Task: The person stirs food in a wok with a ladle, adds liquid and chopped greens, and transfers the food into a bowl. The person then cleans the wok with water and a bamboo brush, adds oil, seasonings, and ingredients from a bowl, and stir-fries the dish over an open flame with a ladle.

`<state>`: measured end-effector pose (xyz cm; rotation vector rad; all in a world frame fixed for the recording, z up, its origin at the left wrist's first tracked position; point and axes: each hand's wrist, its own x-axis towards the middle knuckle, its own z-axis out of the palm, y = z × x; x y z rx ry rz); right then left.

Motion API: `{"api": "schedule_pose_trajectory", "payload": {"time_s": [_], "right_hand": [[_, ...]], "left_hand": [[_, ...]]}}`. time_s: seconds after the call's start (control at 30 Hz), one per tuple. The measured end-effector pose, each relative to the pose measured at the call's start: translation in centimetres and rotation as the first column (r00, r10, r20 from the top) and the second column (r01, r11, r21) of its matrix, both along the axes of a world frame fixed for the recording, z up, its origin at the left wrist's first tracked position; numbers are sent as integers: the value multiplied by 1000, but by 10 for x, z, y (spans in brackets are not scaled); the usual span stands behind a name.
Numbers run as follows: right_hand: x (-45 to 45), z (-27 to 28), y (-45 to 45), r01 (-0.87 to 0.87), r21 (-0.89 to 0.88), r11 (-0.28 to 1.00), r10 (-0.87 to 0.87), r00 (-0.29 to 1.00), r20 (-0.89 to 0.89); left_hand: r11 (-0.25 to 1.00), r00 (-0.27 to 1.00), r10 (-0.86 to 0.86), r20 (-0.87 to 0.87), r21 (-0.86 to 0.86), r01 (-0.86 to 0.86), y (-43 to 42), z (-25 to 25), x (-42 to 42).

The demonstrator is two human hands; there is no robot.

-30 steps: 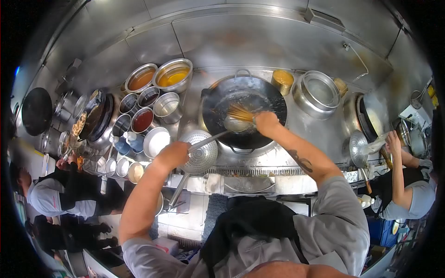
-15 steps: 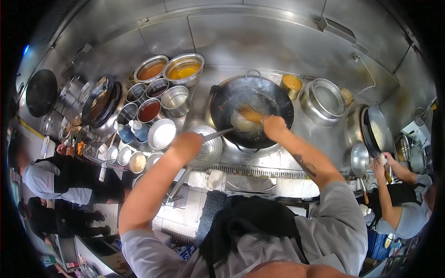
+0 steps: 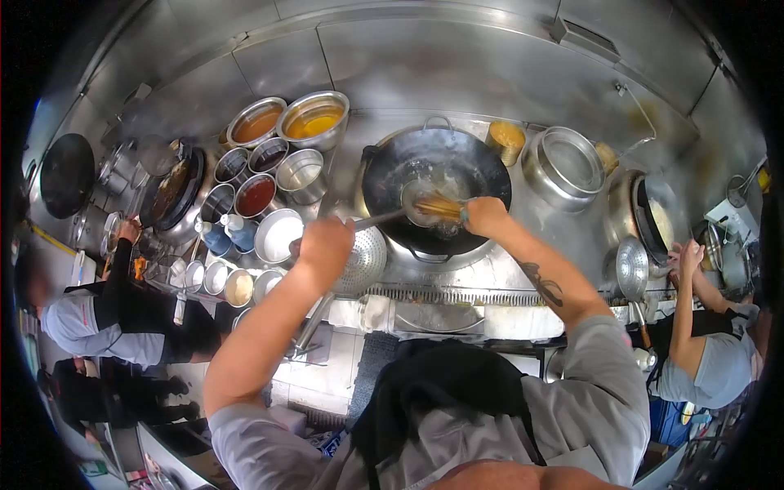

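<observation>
My left hand [image 3: 327, 247] is wrapped round the handle of a ladle [image 3: 380, 219], whose round bowl is inside the big black wok [image 3: 388, 167]. In my right hand [image 3: 487, 218] is a bamboo wok brush [image 3: 439, 207], its bristles pressed at the ladle's bowl. Whether the bristles touch the bowl or the wok behind it I cannot tell. Wet, shiny liquid shows on the wok's inner surface. Below my left hand lies a perforated strainer [image 3: 365, 263], partly hidden by that hand.
Left of the wok stand steel pots of sauce [image 3: 255, 196], a bowl of white powder [image 3: 278, 235] and blue squeeze bottles [image 3: 239, 234]. To the right are a yellow-filled can [image 3: 506, 140] and a steel pot [image 3: 563, 175]. Co-workers stand at the left [image 3: 122, 322] and right [image 3: 706, 359].
The brush and ladle bowl have come together in the wok, and my left hand has shifted slightly left. The view has shifted a little. The left co-worker's arm now reaches toward the stove.
</observation>
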<state>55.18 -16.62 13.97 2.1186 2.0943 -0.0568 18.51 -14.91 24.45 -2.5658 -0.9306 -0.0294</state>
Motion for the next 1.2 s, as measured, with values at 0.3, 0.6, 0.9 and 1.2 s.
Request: {"api": "schedule_pose_trajectory", "payload": {"time_s": [0.3, 0.6, 0.9, 1.2], "right_hand": [[-5, 31, -4, 34, 152, 988, -34, 999, 0], [-27, -5, 7, -106, 44, 993, 102, 991, 91], [-22, -7, 8, -67, 4, 998, 67, 998, -7], [28, 7, 48, 62, 321, 945, -18, 990, -137]], "left_hand": [[996, 983, 79, -164, -19, -83, 12, 21, 16], [998, 999, 18, -49, -56, -21, 11, 26, 2], [999, 997, -22, -81, -38, 19, 6, 19, -3], [308, 847, 526, 71, -945, -113, 27, -44, -80]]}}
